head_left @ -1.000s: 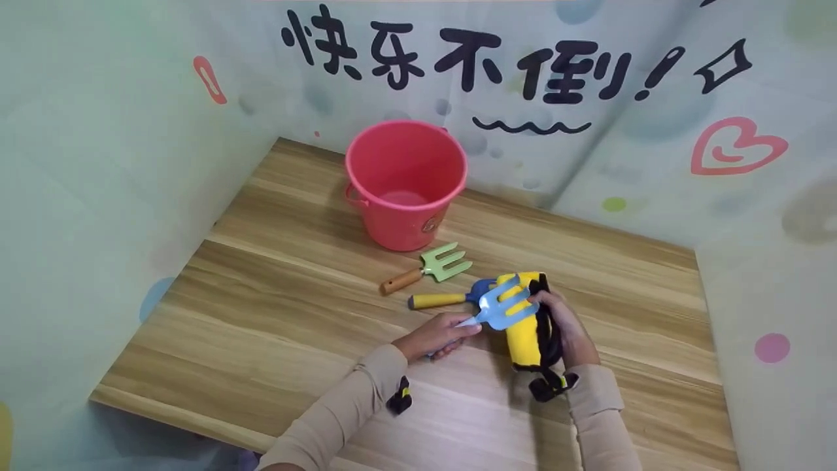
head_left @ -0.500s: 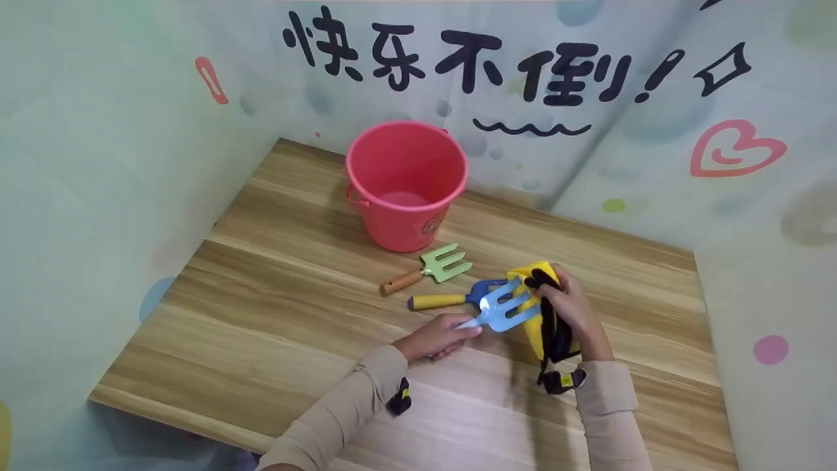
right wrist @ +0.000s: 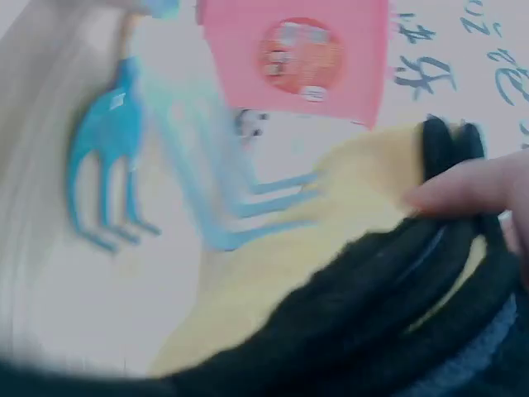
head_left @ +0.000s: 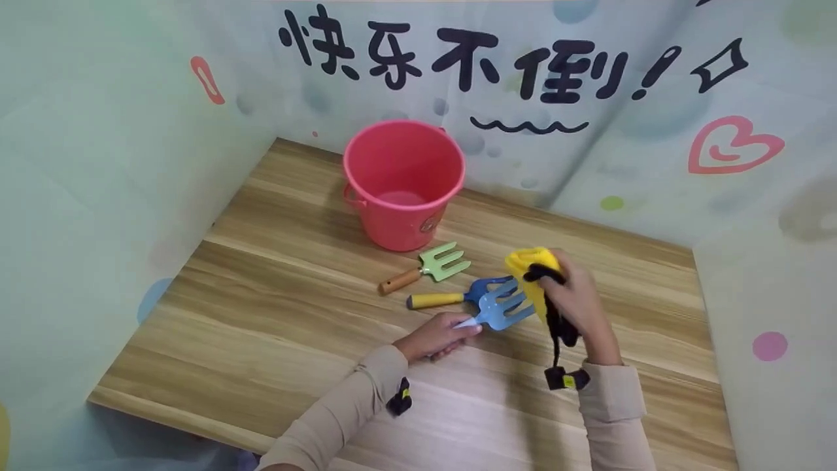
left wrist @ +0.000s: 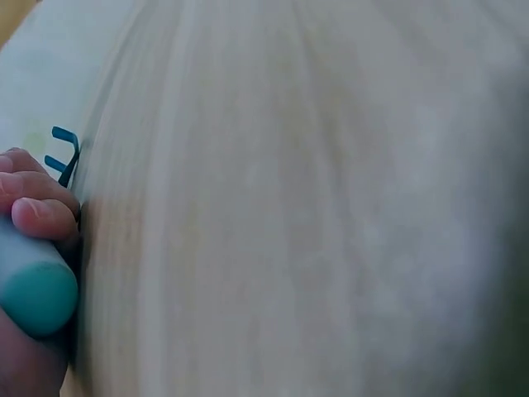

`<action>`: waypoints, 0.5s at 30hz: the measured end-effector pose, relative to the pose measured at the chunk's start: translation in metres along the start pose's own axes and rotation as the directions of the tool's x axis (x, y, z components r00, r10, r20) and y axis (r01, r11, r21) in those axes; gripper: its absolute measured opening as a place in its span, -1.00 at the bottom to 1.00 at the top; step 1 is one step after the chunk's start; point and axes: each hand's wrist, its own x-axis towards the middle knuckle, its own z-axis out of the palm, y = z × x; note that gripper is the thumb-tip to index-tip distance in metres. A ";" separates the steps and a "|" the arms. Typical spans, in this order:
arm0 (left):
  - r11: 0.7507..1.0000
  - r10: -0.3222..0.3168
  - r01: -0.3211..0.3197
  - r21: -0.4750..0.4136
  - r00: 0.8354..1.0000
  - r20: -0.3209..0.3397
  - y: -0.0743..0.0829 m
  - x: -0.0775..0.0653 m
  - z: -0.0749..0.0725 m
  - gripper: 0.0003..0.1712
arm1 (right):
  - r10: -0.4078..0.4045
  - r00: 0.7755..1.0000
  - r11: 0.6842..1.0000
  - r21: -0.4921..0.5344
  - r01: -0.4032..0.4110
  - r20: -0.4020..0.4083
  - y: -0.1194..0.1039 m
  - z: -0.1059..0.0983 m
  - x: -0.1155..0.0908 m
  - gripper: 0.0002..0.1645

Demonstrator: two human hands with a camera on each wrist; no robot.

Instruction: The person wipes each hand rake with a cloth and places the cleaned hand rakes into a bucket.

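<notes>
Higher than a second ago, the yellow-black bundle (head_left: 525, 260) is gripped by the right hand (head_left: 579, 302) above the table (head_left: 274, 314). The left hand (head_left: 437, 337) stays curled round the light-blue fork (head_left: 492, 314), whose tines overlap the bundle; contact is unclear. Beyond lie the dark-blue fork (head_left: 480, 288) and green fork (head_left: 434, 265), near the bucket (head_left: 399, 227).

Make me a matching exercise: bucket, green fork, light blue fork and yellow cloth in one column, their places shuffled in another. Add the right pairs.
Things:
1. Bucket
2. Green fork
3. Light blue fork
4. Yellow cloth

Places:
A. Held in the right hand
B. Lying on the table
C. Standing upright towards the back of the table
D. Held by its handle in the left hand

Pairs: 1-C, 2-B, 3-D, 4-A
</notes>
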 end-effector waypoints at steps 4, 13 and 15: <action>1.000 -0.029 0.029 0.001 0.999 -0.026 -0.001 0.001 0.001 -0.41 | -0.030 0.999 0.987 0.157 0.033 -0.026 -0.012 -0.003 -0.010 -0.53; 1.000 0.004 -0.004 -0.001 1.000 -0.020 -0.004 0.004 0.001 -0.59 | -0.219 0.959 0.946 -0.204 0.254 0.181 -0.001 0.046 -0.017 -0.52; 1.000 -0.008 0.008 -0.001 1.000 -0.012 -0.003 0.004 0.001 -0.57 | -0.247 0.950 0.912 -0.285 0.295 0.190 0.004 0.060 -0.017 -0.52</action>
